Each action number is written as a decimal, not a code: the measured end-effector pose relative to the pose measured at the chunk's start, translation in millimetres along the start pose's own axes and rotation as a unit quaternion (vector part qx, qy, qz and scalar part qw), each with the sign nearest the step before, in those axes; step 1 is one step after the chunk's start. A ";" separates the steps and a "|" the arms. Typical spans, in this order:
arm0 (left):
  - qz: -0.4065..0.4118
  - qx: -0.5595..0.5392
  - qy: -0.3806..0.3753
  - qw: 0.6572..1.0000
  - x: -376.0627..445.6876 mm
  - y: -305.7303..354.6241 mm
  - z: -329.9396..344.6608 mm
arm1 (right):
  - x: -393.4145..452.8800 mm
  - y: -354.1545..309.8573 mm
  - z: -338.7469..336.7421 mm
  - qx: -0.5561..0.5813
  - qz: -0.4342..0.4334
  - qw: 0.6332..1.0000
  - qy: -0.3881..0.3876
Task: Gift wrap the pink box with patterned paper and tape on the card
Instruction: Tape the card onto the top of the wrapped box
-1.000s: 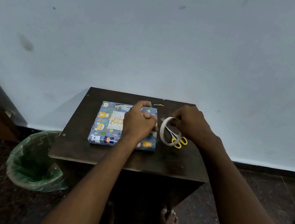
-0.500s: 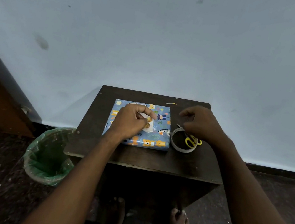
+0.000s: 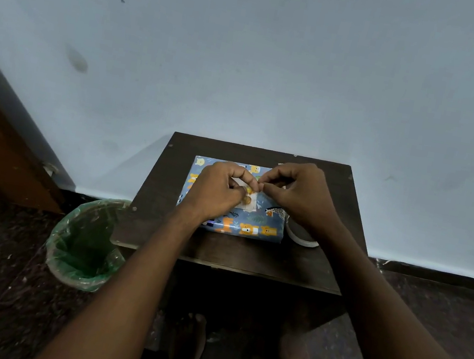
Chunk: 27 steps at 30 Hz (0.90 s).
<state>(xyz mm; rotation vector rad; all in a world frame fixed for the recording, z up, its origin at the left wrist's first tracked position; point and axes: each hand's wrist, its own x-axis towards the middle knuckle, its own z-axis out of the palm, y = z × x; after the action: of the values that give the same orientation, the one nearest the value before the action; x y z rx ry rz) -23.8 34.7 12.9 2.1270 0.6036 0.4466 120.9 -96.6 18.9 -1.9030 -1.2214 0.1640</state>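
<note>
Your wrapped box [image 3: 240, 225] lies flat on the dark tabletop [image 3: 248, 253], a bit left of the middle. Its paper is blue with little orange animals. A small white card [image 3: 249, 203] sits on top of the box. Your left hand [image 3: 217, 190] is over the card, with the fingers curled and the thumb and first finger pinched together. Your right hand [image 3: 299, 194] is just beside it on the right, and its thumb and first finger are pinched too. The two sets of fingertips almost touch above the card. What they pinch is too small to see. A roll of tape [image 3: 301, 237] peeks out under your right wrist, touching the box's right side. A green-lined bin [image 3: 87, 243] stands on the floor to the left.
</note>
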 end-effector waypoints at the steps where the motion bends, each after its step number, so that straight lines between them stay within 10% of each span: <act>1: 0.000 0.000 -0.001 1.000 -0.2 1.0 -0.6 | -0.9 -0.5 1.0 -0.007 -0.007 1.000 0.004; 14: -0.020 -0.046 -0.012 0.999 3.0 -2.6 -2.1 | 0.3 3.7 7.3 -0.041 -0.037 0.998 -0.003; 27: -0.059 -0.045 -0.070 0.995 7.8 -15.5 -17.8 | 0.6 4.1 7.1 0.141 0.187 0.969 -0.083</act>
<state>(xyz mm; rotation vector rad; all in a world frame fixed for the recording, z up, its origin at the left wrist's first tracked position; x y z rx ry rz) -30.6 58.6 11.1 2.0060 0.6125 0.2523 120.4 -92.6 11.8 -1.8734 -0.8749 0.6751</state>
